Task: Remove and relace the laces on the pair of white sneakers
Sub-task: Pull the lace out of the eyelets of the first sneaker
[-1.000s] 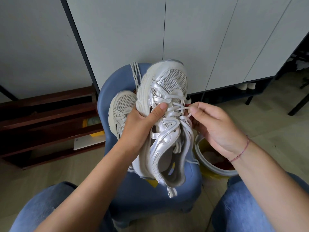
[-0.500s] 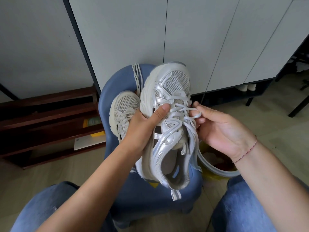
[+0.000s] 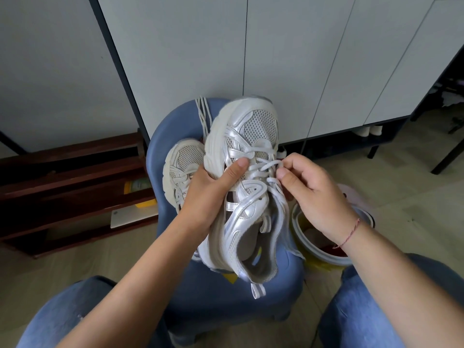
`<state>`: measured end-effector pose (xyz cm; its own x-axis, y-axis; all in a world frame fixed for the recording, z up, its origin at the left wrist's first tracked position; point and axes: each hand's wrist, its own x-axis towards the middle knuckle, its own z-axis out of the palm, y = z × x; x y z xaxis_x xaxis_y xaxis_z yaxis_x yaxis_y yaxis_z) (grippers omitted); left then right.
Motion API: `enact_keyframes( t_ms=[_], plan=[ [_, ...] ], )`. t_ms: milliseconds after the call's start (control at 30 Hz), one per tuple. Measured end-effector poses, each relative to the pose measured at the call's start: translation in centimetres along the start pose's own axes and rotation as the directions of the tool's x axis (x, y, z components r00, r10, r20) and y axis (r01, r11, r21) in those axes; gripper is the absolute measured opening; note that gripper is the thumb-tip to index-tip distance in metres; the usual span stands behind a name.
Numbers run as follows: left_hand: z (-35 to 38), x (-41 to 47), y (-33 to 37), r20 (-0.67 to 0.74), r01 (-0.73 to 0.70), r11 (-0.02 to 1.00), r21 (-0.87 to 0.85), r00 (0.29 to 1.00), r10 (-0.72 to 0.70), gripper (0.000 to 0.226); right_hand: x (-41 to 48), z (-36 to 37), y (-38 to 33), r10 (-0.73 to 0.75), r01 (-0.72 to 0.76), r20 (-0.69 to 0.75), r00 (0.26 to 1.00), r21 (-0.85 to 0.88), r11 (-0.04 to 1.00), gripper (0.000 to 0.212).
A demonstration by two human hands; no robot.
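My left hand [image 3: 209, 194] grips a white and silver sneaker [image 3: 247, 187] from its left side, toe pointing away, thumb pressed on the tongue area. Its white lace [image 3: 263, 167] crosses the upper eyelets, and my right hand [image 3: 311, 194] pinches a strand of that lace at the shoe's right edge. Behind it, a second white sneaker [image 3: 182, 167] lies on the blue chair seat [image 3: 218, 292], partly hidden by my left hand. A loose lace [image 3: 202, 116] hangs over the chair's back edge.
The blue chair stands between my knees in jeans [image 3: 376, 310]. A white bucket [image 3: 319, 249] with red contents sits right of the chair. A dark wooden rack [image 3: 62, 187] is on the left floor. White cabinet doors [image 3: 288, 59] rise behind.
My right hand turned from palm up to knuckles up and now pinches the lace nearer the upper eyelets. The sneaker and my left hand have barely moved.
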<state>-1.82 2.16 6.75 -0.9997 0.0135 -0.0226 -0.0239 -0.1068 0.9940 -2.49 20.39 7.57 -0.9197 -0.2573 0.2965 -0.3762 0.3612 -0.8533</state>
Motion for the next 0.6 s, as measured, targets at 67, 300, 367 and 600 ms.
enact_keyframes(
  t_ms=[67,300,367,600],
  plan=[
    [0.1,0.0,0.0,0.011,-0.022,1.000,0.009,1.000,0.022,0.053,0.2,0.0,-0.1,0.072,-0.068,-0.007,0.997,0.248,0.966,0.021],
    [0.0,0.0,0.3,0.041,-0.034,0.999,-0.010,0.999,0.034,0.051,0.9,-1.1,-1.4,0.289,-0.282,0.131,0.948,0.767,0.576,0.027],
    [0.1,0.0,0.3,0.037,-0.048,0.999,0.002,0.998,0.048,0.052,1.1,-1.6,-1.3,0.302,-0.349,0.245,0.921,0.863,0.366,0.021],
    [-0.3,0.1,0.0,-0.017,-0.024,1.000,-0.017,1.000,0.024,0.053,0.3,-0.5,0.1,0.207,-0.223,0.087,0.974,0.264,0.938,0.059]
  ],
)
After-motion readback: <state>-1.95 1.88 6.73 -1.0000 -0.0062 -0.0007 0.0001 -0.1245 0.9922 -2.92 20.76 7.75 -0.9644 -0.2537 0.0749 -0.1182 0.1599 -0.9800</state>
